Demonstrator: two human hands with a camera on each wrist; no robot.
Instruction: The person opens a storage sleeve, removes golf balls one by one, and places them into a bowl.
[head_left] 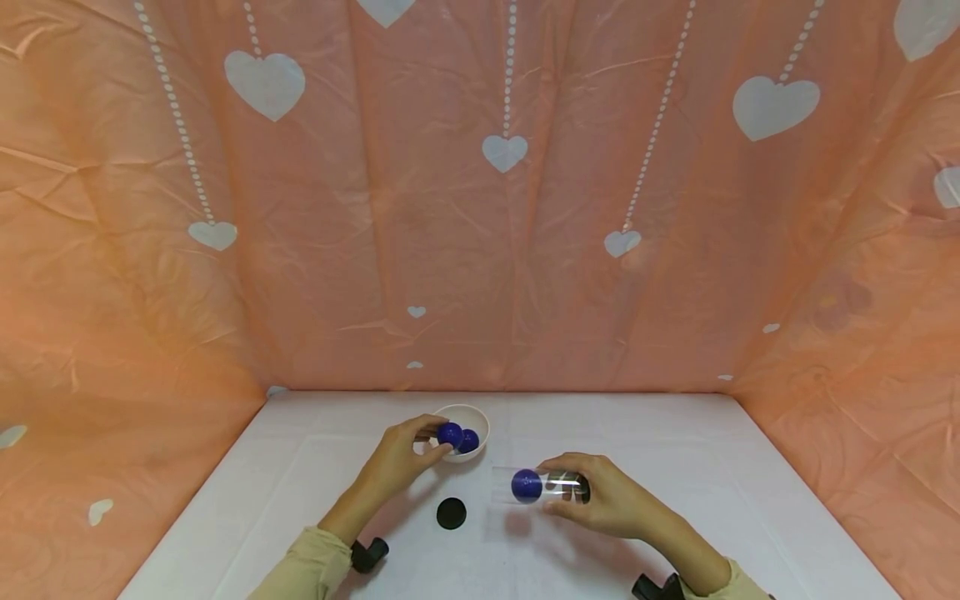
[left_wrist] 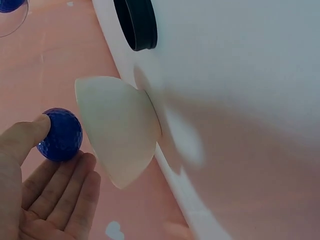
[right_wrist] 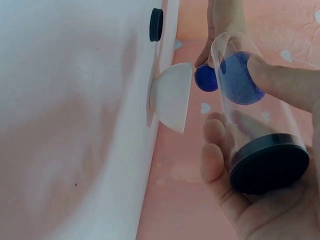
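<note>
Between thumb and fingers, my left hand [head_left: 401, 457] pinches a blue golf ball [left_wrist: 60, 135], its dimples showing in the left wrist view. That ball is beside the rim of a white bowl [head_left: 481, 450], and a second blue ball [head_left: 469, 441] lies inside the bowl. My right hand [head_left: 611, 496] grips a clear tube [head_left: 551, 473], tilted on its side with its uncapped end toward the left. A black cap [right_wrist: 270, 170] closes the tube's other end, by my palm. Inside the tube sits another blue ball [head_left: 527, 486].
A round black lid [head_left: 452, 513] lies on the white table [head_left: 420, 567] between my forearms, nearer to me than the bowl. An orange curtain [head_left: 450, 250] with white hearts stands behind the table and along both sides.
</note>
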